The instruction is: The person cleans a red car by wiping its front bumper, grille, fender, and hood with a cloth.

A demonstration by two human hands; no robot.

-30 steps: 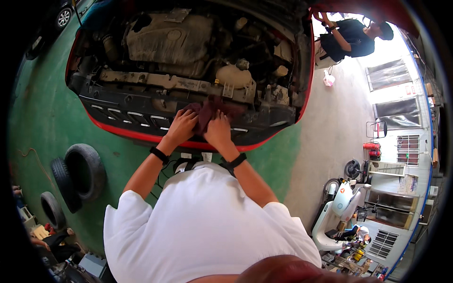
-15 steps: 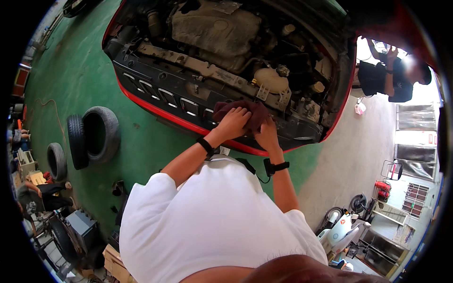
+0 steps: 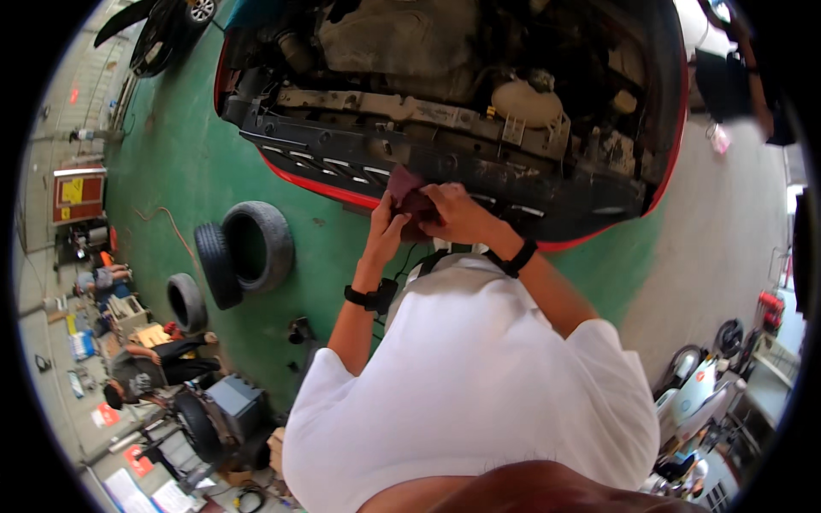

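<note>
One broad green floor point(image 3: 192, 171) spreads to the left of and below a red car point(image 3: 453, 115), whose uncovered engine bay faces the person. Between the car and the camera is the person's white shirt point(image 3: 470, 368). Three tyres point(image 3: 218, 267) stand or lean close together off to the left. A pale plastic tank point(image 3: 528, 104) sits in the bay, beyond the hands and to their right. At the car's front edge, the right hand point(image 3: 462, 212) curls over one side of a bunched maroon cloth point(image 3: 404, 186), while the left hand point(image 3: 385, 232) pinches its other side. The cloth lies between both hands, its longer line running from a loose tip at the far left back toward the body. Neither hand is clearly nearer; the right covers more. Whether the cloth touches the car, I cannot tell.
</note>
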